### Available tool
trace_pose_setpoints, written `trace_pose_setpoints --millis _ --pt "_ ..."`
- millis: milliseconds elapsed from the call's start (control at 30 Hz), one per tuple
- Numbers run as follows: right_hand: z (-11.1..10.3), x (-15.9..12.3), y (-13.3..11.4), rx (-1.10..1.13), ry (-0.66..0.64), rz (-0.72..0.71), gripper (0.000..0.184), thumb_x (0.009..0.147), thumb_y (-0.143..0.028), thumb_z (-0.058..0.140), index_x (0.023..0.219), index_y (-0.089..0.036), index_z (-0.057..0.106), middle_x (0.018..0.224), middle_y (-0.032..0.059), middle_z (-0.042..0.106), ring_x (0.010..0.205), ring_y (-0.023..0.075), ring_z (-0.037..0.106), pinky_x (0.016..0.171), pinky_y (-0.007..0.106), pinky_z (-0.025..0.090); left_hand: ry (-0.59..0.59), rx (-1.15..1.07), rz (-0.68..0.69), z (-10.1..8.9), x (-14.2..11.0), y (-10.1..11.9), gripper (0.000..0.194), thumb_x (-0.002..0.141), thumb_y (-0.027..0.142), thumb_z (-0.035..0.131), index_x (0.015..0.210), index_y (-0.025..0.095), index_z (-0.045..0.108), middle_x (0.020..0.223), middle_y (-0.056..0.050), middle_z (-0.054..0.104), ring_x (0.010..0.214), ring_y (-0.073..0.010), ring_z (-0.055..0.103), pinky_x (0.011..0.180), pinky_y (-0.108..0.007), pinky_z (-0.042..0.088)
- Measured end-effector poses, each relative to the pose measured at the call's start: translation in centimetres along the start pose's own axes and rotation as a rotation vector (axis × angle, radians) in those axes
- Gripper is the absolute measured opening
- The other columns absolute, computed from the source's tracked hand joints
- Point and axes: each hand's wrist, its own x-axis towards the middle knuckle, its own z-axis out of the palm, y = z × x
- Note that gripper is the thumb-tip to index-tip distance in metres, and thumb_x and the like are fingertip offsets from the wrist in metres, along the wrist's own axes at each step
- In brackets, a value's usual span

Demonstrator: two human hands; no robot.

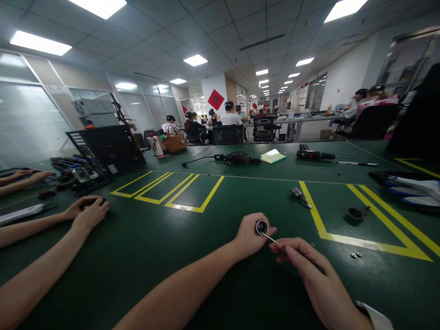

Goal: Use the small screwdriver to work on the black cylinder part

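My left hand (pixel 248 236) is closed around a small round metal housing (pixel 261 227), whose open end faces me. Between the fingertips of my right hand (pixel 305 261) is a thin metal rod (pixel 270 238); its far end reaches to the housing's opening, and I cannot tell how deep it goes. To the right of my hands lie a cylindrical metal part with a shaft (pixel 300 197), a dark cup-shaped part (pixel 357 212) and two small rings (pixel 356 255).
Yellow tape (pixel 371 244) marks the green table (pixel 178 256). Behind are a corded tool (pixel 237 158), notepad (pixel 273 156), power tool (pixel 315 155) and pen (pixel 357 163). A co-worker's hands (pixel 90 211) work at left, near a black computer case (pixel 110 149). Blue-and-white objects (pixel 417 192) lie at right.
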Motion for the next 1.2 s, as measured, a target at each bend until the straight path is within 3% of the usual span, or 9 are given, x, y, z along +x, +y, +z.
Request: trace_pose_setpoints --millis 200,333,567,767,1200 --pt "-0.3 0.07 0.3 0.006 0.069 -0.017 0.025 0.084 -0.043 0.056 0.095 -0.025 0.068 0.111 0.0056 0.064 0.105 0.0267 0.054 0.09 0.04 0.04 -0.011 0.035 0.023 -0.11 -0.02 -0.22 0.022 0.073 0.029 0.065 0.063 0.015 0.052 0.061 0.003 0.051 0.053 -0.008 0.044 0.051 -0.02 0.036" --pt "-0.37 0.12 0.43 -0.009 0.041 -0.013 0.023 0.086 -0.041 0.055 0.1 -0.026 0.067 0.114 0.0042 0.063 0.108 0.0255 0.052 0.091 0.039 0.039 -0.056 0.03 0.044 -0.05 -0.09 -0.29 0.022 0.072 0.029 0.066 0.062 0.015 0.052 0.062 0.002 0.052 0.055 -0.0088 0.047 0.052 -0.02 0.038" --pt "-0.17 0.04 0.48 -0.059 0.008 -0.031 0.023 0.086 -0.041 0.056 0.095 -0.025 0.069 0.106 0.0045 0.066 0.099 0.0242 0.056 0.09 0.039 0.04 -0.036 0.056 0.012 0.0 -0.07 -0.28 0.023 0.072 0.031 0.066 0.062 0.015 0.053 0.061 0.003 0.05 0.053 -0.0082 0.044 0.049 -0.019 0.036" --pt "-0.36 -0.02 0.67 -0.01 0.076 -0.056 0.021 0.086 -0.041 0.055 0.093 -0.026 0.069 0.106 0.0038 0.066 0.103 0.0243 0.055 0.089 0.038 0.04 -0.022 0.075 0.038 -0.05 -0.04 -0.33 0.023 0.073 0.031 0.065 0.062 0.015 0.052 0.06 0.003 0.05 0.053 -0.0083 0.045 0.051 -0.02 0.036" --pt "0.12 -0.13 -0.29 0.05 0.066 -0.006 0.023 0.081 -0.042 0.06 0.087 -0.024 0.072 0.102 0.0068 0.068 0.099 0.0274 0.057 0.089 0.043 0.041 -0.034 0.106 0.016 -0.05 -0.14 -0.38 0.022 0.073 0.031 0.065 0.063 0.015 0.053 0.062 0.002 0.052 0.054 -0.0087 0.046 0.051 -0.02 0.037"
